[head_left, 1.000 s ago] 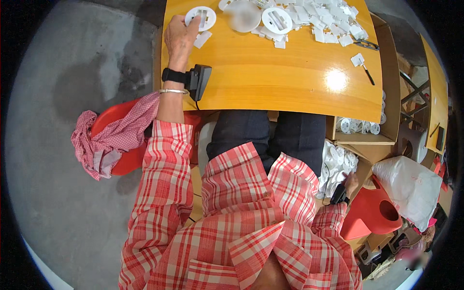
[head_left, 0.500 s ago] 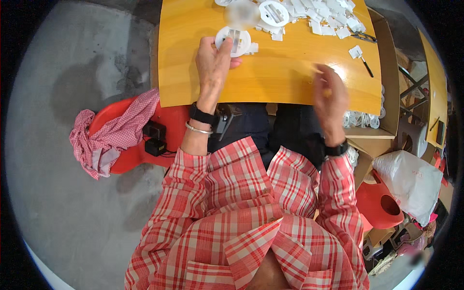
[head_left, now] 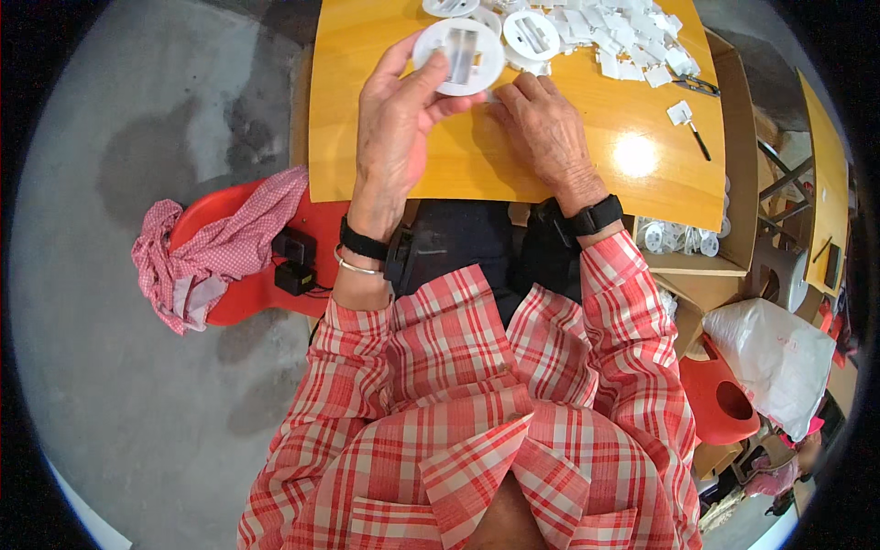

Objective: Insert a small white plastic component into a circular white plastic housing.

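My left hand (head_left: 396, 119) holds up a round white plastic disc (head_left: 491, 64) above the table, thumb on its face and fingers behind it. A rectangular recess with a greyish strip runs across the middle of the disc. Just right of it, my right hand (head_left: 547, 128) is bent down at the tabletop, fingers drawn together. By its fingertips a sliver of a small white plastic piece (head_left: 490, 96) shows; the fingers mostly hide it. Beyond the hands lie more round white discs (head_left: 532, 35), one with the same kind of recess.
A heap of flat white plastic pieces (head_left: 632, 37) covers the far right of the yellow table (head_left: 403, 179). Black-handled pliers (head_left: 697, 85) and a black-handled tool (head_left: 700, 142) with a white square lie at right. A cardboard box (head_left: 692, 261) holds white parts. A red chair (head_left: 234, 307) stands left.
My left hand has raised the disc off the table toward me and slightly right. My right hand has swung left from the table's right side to the small white piece.
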Demonstrator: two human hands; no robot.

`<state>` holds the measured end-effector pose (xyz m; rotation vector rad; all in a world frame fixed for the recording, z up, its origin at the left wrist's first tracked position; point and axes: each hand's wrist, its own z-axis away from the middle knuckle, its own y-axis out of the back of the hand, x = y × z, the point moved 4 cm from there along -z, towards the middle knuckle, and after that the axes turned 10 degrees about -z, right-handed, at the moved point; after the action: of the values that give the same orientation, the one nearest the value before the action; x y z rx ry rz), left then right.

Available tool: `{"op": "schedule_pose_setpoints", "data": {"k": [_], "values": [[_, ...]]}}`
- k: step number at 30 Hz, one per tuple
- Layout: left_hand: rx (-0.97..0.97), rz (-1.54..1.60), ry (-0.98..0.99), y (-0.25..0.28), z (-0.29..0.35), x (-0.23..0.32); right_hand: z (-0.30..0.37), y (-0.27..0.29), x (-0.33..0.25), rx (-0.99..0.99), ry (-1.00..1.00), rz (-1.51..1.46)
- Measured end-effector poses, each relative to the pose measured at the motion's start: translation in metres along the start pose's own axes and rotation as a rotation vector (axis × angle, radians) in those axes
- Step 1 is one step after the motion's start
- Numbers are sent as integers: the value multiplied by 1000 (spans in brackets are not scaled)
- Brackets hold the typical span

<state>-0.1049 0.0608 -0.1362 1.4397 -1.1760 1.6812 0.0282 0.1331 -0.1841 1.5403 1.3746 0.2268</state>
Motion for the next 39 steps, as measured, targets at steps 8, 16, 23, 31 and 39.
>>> {"op": "schedule_pose_setpoints", "data": {"k": [8, 16, 23, 31, 39], "values": [[-222, 162, 55, -45, 3, 12, 24, 66, 40, 271, -441, -399], [-231, 94, 28, -51, 4, 6, 26, 109, 24, 322, -571, -1129], [-207, 20, -46, -60, 10, 18, 20, 120, 4, 316, -473, -1263], [-193, -72, -180, -69, 18, 30, 17, 128, -5, 315, -416, -1197], [-230, -81, -144, -74, 26, 40, 14, 136, -17, 292, -355, -1171]]}}
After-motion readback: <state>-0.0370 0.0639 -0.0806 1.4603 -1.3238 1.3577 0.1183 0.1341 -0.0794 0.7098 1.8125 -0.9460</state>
